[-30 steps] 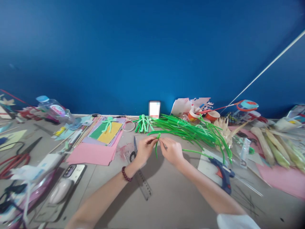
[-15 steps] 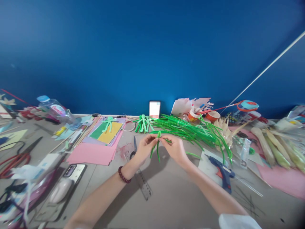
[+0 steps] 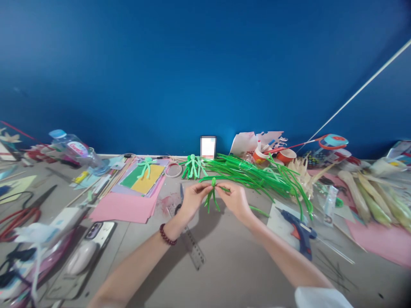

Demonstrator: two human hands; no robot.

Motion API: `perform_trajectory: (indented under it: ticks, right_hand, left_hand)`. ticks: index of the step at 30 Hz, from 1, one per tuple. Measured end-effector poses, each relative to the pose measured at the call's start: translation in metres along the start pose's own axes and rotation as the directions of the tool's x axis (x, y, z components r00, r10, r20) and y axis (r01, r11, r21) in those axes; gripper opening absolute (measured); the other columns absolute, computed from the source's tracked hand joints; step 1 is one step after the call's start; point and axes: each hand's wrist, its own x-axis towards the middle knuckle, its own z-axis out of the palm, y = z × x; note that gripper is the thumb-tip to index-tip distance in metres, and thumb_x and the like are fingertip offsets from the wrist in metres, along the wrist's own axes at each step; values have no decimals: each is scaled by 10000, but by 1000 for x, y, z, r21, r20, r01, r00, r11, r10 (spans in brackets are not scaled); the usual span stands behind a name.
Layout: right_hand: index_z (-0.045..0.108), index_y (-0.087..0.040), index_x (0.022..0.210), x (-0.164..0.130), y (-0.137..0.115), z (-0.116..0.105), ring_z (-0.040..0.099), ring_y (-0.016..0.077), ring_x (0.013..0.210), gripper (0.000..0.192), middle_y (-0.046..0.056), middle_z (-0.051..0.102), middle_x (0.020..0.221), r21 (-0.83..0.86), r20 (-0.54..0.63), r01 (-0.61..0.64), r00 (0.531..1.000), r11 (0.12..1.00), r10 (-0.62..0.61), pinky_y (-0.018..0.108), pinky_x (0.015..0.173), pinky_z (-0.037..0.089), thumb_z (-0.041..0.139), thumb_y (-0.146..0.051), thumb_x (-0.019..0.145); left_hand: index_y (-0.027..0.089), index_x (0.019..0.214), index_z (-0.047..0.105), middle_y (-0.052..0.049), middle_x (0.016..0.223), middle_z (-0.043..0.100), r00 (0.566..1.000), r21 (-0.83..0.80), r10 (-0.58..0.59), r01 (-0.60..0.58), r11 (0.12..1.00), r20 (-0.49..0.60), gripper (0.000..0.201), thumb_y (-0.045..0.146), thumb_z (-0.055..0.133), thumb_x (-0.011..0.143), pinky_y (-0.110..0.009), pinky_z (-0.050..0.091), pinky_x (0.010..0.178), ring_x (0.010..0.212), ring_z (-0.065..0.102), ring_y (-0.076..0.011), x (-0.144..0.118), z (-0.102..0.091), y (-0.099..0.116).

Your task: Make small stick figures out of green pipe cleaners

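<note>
I have both hands up over the middle of the table (image 3: 224, 265), pinching one green pipe cleaner (image 3: 212, 194) between them. My left hand (image 3: 192, 200) grips it from the left, my right hand (image 3: 236, 201) from the right, fingers closed on the wire. A small loop stands on top and two legs hang below, so I judge the twisting is in hand. Next I'd need steady opposing turns, keeping the loop intact.
</note>
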Motion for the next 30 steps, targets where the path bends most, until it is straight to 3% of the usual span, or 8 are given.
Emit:
perform_trajectory:
  ticks: [4, 10, 17, 22, 30]
  right_hand:
    - [723, -188, 834, -1, -1, 0, 655, 198, 772, 219, 39, 714, 812, -43, 3, 28, 1000, 999, -28, 277, 679, 542, 541, -299, 783]
    - [724, -216, 851, -4, -2, -2, 645, 181, 730, 213, 22, 712, 787, -153, 10, 87, 996, 984, -87, 252, 645, 529, 525, -276, 805]
    - [713, -239, 856, -4, -4, -4, 635, 175, 714, 218, 17, 704, 788, -178, 26, 116, 993, 977, -114, 251, 624, 524, 504, -284, 818]
    - [695, -224, 789, -4, -7, -8, 624, 171, 698, 194, 28, 695, 755, -289, 40, 151, 988, 945, -146, 230, 595, 487, 509, -275, 817]
    - [669, -207, 766, -3, -14, -10, 631, 180, 715, 145, 34, 693, 767, -250, -10, 111, 993, 962, -118, 243, 616, 488, 545, -277, 795]
  left_hand:
    - [165, 705, 734, -46, 753, 723, 1000, -1, 8, -8, 1000, 1, 218, 332, 778, 572, -270, 483, 692, 693, 632, -166, 2, -1, -2]
    - [130, 667, 705, -35, 679, 695, 984, -186, -123, 146, 972, 128, 277, 328, 821, 511, -274, 508, 675, 620, 609, -129, -1, 0, 5]
    - [137, 687, 695, -27, 690, 685, 995, -164, -53, 66, 984, 83, 261, 303, 818, 527, -267, 501, 670, 639, 602, -128, -4, 1, 6]
    - [143, 723, 693, -36, 740, 693, 998, -131, -9, 16, 991, 58, 259, 306, 802, 553, -279, 494, 701, 692, 612, -148, -2, 1, -2]
    - [154, 750, 669, -12, 770, 658, 990, -198, 26, 3, 980, 142, 201, 279, 766, 625, -246, 458, 743, 733, 579, -118, -3, 2, 3]
